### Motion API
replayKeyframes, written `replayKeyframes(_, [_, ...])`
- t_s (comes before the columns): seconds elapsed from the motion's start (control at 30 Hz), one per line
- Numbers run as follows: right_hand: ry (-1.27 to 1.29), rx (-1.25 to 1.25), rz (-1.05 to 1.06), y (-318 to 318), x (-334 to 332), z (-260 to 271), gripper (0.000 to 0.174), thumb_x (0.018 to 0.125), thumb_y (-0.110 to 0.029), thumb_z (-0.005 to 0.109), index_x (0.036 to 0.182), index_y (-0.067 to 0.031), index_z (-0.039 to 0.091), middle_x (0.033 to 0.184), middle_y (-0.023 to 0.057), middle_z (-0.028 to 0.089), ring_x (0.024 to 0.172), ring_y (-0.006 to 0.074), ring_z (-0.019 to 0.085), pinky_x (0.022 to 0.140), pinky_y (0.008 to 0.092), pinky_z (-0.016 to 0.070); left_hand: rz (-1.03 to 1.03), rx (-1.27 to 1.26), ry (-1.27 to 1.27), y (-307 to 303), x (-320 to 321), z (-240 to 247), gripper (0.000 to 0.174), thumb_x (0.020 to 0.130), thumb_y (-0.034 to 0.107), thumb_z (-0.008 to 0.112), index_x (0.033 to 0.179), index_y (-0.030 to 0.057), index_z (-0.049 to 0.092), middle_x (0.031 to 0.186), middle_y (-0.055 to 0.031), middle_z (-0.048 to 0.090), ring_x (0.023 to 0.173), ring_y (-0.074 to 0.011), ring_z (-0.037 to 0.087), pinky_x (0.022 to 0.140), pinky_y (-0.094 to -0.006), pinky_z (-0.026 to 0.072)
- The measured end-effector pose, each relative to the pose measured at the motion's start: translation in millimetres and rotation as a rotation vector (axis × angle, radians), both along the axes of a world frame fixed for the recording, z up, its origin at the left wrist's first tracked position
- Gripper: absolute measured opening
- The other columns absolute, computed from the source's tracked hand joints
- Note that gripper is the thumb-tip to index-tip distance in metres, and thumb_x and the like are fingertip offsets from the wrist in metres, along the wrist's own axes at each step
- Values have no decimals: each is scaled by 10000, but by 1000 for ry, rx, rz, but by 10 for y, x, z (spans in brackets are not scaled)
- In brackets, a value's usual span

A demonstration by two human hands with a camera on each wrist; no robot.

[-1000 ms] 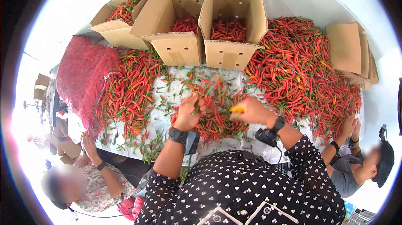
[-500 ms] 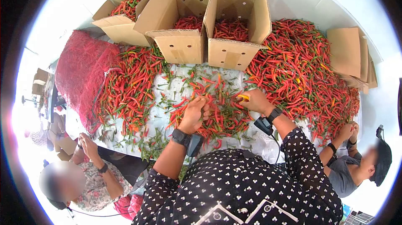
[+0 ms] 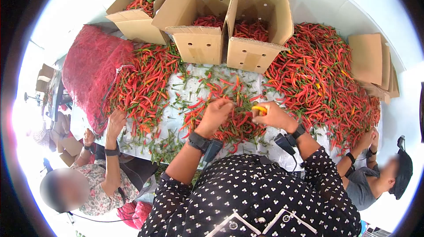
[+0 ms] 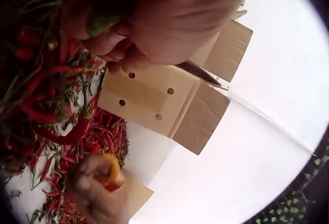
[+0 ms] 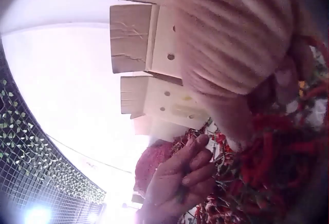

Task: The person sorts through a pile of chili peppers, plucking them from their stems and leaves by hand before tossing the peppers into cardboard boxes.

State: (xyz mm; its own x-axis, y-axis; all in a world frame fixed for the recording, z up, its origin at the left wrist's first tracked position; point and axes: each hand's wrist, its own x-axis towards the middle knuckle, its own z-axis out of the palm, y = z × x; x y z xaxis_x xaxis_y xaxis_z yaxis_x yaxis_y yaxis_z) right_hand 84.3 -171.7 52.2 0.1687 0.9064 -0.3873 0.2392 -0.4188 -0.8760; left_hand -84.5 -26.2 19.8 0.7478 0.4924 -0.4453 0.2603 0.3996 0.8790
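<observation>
Over the middle chilli pile (image 3: 236, 129), my left hand (image 3: 215, 117) has its fingers curled. In the left wrist view this hand (image 4: 169, 21) holds a green piece (image 4: 103, 21); whether it is a chilli or a stem I cannot tell. My right hand (image 3: 276, 117) is a short way to the right and pinches a yellow chilli (image 3: 260, 110), which also shows as a yellow curve (image 4: 112, 167) in the left wrist view. The right wrist view has the back of my right hand (image 5: 236, 34) above red chillies, with my left hand (image 5: 180, 180) beyond it.
Open cardboard boxes (image 3: 198, 47) with red chillies line the back. Large chilli heaps lie left (image 3: 145, 76) and right (image 3: 313, 73), beside a red net sack (image 3: 90, 69) and flattened cartons (image 3: 369, 58). A person (image 3: 95, 184) is at the left, another (image 3: 371, 175) at the right.
My left hand has moved right, closer to my right hand, which has turned with the yellow chilli. The person at the left has raised a hand to the left heap. The head view has shifted slightly.
</observation>
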Motion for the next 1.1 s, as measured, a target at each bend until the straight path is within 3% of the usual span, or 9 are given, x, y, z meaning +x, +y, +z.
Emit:
replayKeyframes(0.07, [-160, 174, 125, -153, 72, -155, 149, 731, -150, 660, 780, -23, 601, 627, 26, 572, 565, 75, 531, 531, 254, 422, 23, -12, -1, 78, -73, -18, 182, 892, 161, 465, 972, 23, 552, 635, 56, 428, 494, -35, 378, 432, -210, 302])
replayKeyframes(0.3, [-540, 114, -248, -169, 251, -509, 217, 723, -214, 609, 871, -58, 636, 717, 152, 614, 665, 284, 605, 605, 354, 463, 197, -331, -114, 105, -56, -42, 209, 934, 191, 395, 993, 30, 516, 627, 24, 391, 482, -66, 327, 430, -217, 257])
replayKeyframes(0.53, [-759, 94, -229, 147, 133, -643, 291, 700, -253, 637, 897, -40, 623, 778, 191, 612, 722, 337, 593, 630, 401, 460, 108, -366, -105, 149, -144, -66, 196, 925, 194, 425, 1023, 54, 520, 632, 32, 399, 468, -59, 313, 421, -204, 230])
replayKeyframes(0.6, [-647, 114, -217, 115, 143, -492, 256, 730, -227, 640, 849, -2, 612, 739, 135, 622, 674, 285, 593, 617, 367, 456, 133, -367, -94, 169, -189, -63, 189, 918, 193, 442, 1017, 59, 531, 617, 37, 400, 467, -55, 317, 419, -200, 223])
replayKeyframes(0.7, [58, 89, -393, -95, 122, -174, 184, 825, -173, 595, 791, 8, 578, 617, -40, 497, 535, 91, 474, 493, 260, 392, 5, -65, -40, 165, -108, -91, 150, 877, 183, 507, 912, 57, 580, 594, -5, 475, 489, -88, 419, 435, -238, 323])
replayKeyframes(0.77, [299, 56, -452, -327, 183, -164, 157, 834, -167, 585, 811, -13, 565, 585, -52, 456, 489, 64, 422, 449, 236, 335, -85, 779, -164, 141, 63, -210, 129, 811, 163, 554, 815, 44, 604, 641, -81, 574, 585, -193, 563, 534, -323, 437])
replayKeyframes(0.83, [599, 76, -547, -519, 172, -162, 95, 863, -148, 553, 873, -59, 520, 526, -93, 329, 407, 6, 271, 383, 193, 182, -180, 871, -97, 93, 211, -103, 132, 783, 165, 566, 802, 40, 605, 697, -109, 595, 651, -250, 585, 593, -358, 453])
replayKeyframes(0.9, [684, 76, -599, -661, 183, -135, 85, 870, -139, 543, 867, -59, 515, 521, -88, 320, 411, 17, 280, 384, 195, 199, -342, 1069, 25, 44, 347, -110, 159, 740, 187, 584, 800, 43, 608, 817, -146, 613, 770, -343, 591, 660, -418, 473])
replayKeyframes(1.1, [896, 64, -658, -986, 66, -36, 254, 923, -217, 462, 986, 19, 533, 511, -77, 295, 422, 29, 263, 397, 201, 207, -510, 1247, 246, -1, 449, -237, 165, 740, 197, 587, 821, 54, 601, 874, -147, 588, 803, -337, 586, 684, -434, 482])
